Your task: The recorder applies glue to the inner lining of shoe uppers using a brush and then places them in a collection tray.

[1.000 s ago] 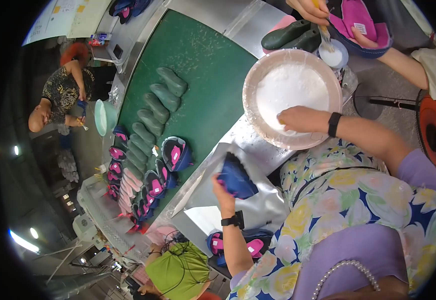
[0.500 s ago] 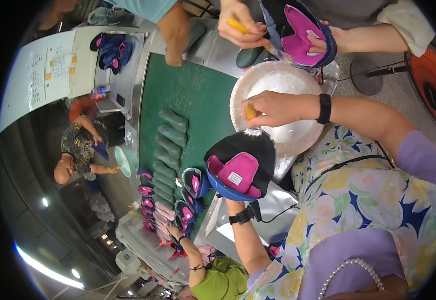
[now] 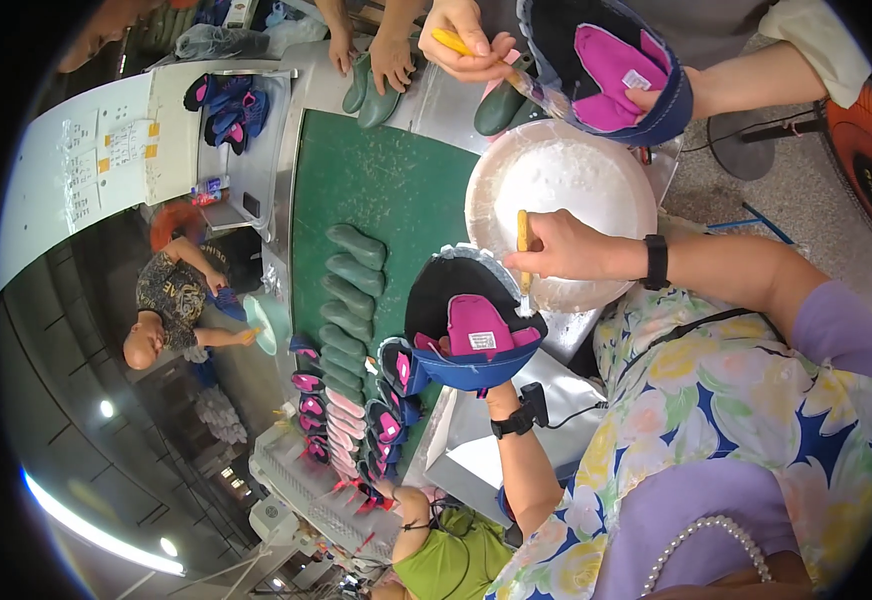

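My left hand (image 3: 502, 400) holds up a navy shoe upper (image 3: 481, 370) with black lining and a bright pink tongue; most of its fingers are hidden behind and inside it. White paste coats part of the upper's raw edge. In my right hand (image 3: 556, 245) is a small brush (image 3: 523, 232) with a yellow handle, its bristles down against the upper's right edge. Just beyond my right hand stands a wide pale basin (image 3: 476, 190) of white paste.
Across from me, a co-worker's hands (image 3: 466, 45) hold another brush and shoe upper (image 3: 596, 75). Green shoe lasts (image 3: 356, 243) line the green belt (image 3: 331, 160), beside pink ones (image 3: 344, 420) and more uppers. Another person's hands (image 3: 391, 60) touch lasts at the far end. An orange fan (image 3: 861, 165) stands right.
My right hand has brought the brush from the upper's far edge to its right edge. The upper has turned and tilted in my left hand. At the far end, another person's hands now touch lasts.
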